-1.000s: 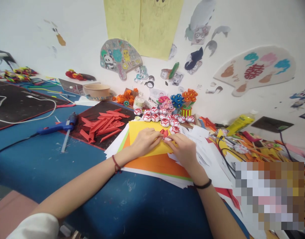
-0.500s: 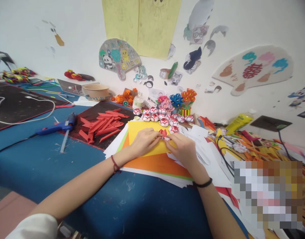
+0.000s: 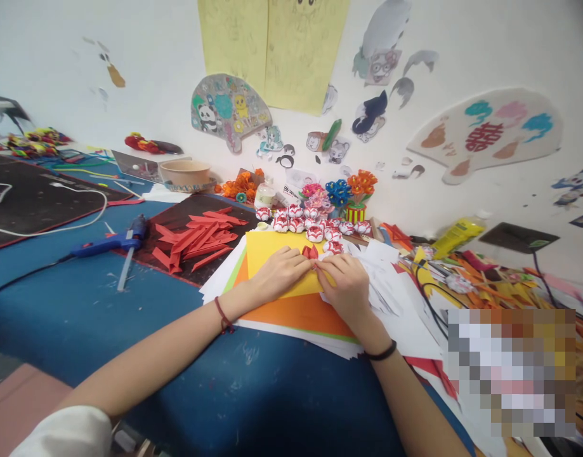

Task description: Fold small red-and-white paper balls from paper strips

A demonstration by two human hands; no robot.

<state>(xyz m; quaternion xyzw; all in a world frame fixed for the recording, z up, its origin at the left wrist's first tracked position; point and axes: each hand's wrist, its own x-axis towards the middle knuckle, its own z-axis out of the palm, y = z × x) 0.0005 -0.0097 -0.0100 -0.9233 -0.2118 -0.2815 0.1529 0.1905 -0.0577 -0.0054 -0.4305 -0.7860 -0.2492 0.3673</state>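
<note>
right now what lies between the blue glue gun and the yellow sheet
The head view shows red strips on a dark mat, then other sheets.

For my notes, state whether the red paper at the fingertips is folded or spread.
Folded: the red paper shows pointed tips, not a flat sheet.

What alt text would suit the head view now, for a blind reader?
Two bare hands pinch a small folded red paper piece over a flat yellow paper sheet. Folded red paper strips lie left; rounded red-and-white ornaments sit behind.

White left sleeve [image 3: 65, 433], thin dark-red left bracelet [image 3: 219, 311], black right wristband [image 3: 382, 353]
</note>
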